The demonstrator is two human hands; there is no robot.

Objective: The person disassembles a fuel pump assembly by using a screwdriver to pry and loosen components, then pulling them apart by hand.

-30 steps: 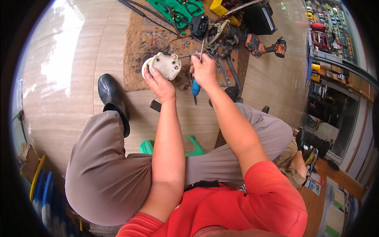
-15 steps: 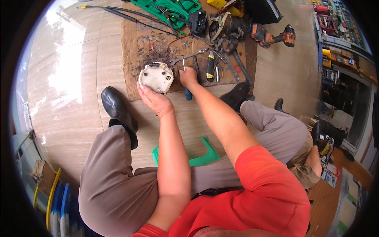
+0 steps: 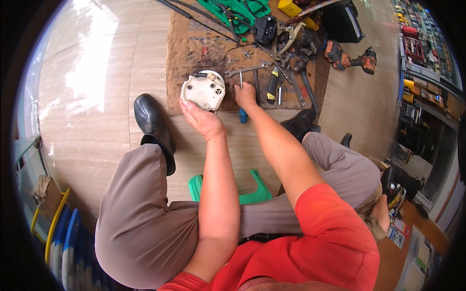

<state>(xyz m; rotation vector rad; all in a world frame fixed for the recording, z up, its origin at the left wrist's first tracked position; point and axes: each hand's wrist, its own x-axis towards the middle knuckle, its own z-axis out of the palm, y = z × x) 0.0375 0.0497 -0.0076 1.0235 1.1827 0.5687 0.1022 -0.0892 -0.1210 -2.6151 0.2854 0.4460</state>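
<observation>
My left hand (image 3: 206,122) is closed on the lower edge of a round off-white plastic housing (image 3: 202,92), its face with dark holes turned up. The housing is held over the front part of the cardboard. To its right, my right hand (image 3: 246,96) grips a screwdriver (image 3: 243,116) by its middle. The blue handle end shows below my fist and the thin metal shaft above it. Just past my right fist lies an open-end wrench (image 3: 248,70). A yellow-and-black utility knife (image 3: 273,86) and a small silver socket (image 3: 280,95) lie to its right.
The stained cardboard sheet (image 3: 180,53) carries several tools, greasy metal parts (image 3: 305,46) and a green tool case (image 3: 233,14). An orange-and-black cordless drill (image 3: 350,59) lies right of it. My boots (image 3: 154,121) flank the sheet. A green stool (image 3: 257,191) is beneath me.
The whole view has shifted, so the scene sits farther right. My left hand has tilted the housing slightly, and a white rim shows behind it. The right hand keeps its grip on the screwdriver.
</observation>
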